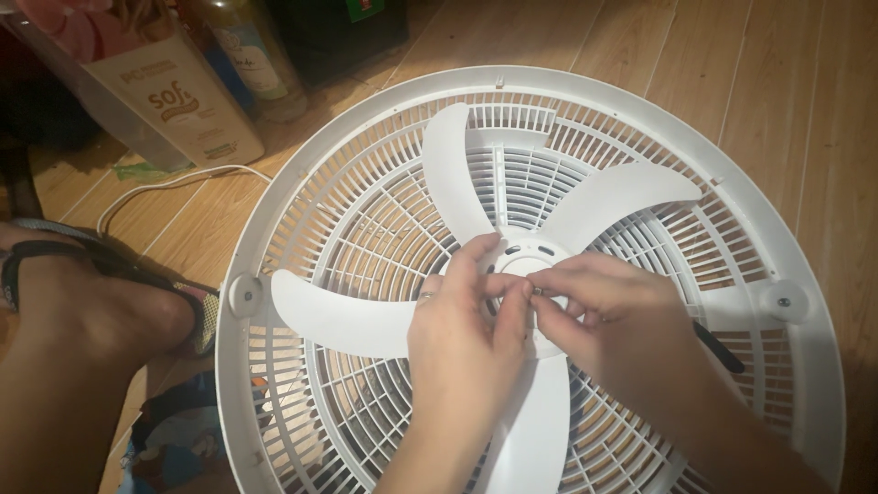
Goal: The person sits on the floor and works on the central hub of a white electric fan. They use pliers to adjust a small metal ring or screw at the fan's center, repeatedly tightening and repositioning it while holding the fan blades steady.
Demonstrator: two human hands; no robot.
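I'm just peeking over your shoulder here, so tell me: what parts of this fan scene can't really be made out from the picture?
- Hub middle of the white fan blade: hidden in the head view by the left hand and right hand.
- The tiny part pinched between the fingertips: too small to tell.
- The grille: its lower rim is cut off by the bottom edge.
- The bottles: tops cut off by the top edge.

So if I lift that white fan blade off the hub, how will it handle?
Probably light: the fan blade looks like thin white plastic. Its long vanes would likely flex. It may snag rather than slide, since both the left hand and right hand pinch at its hub.
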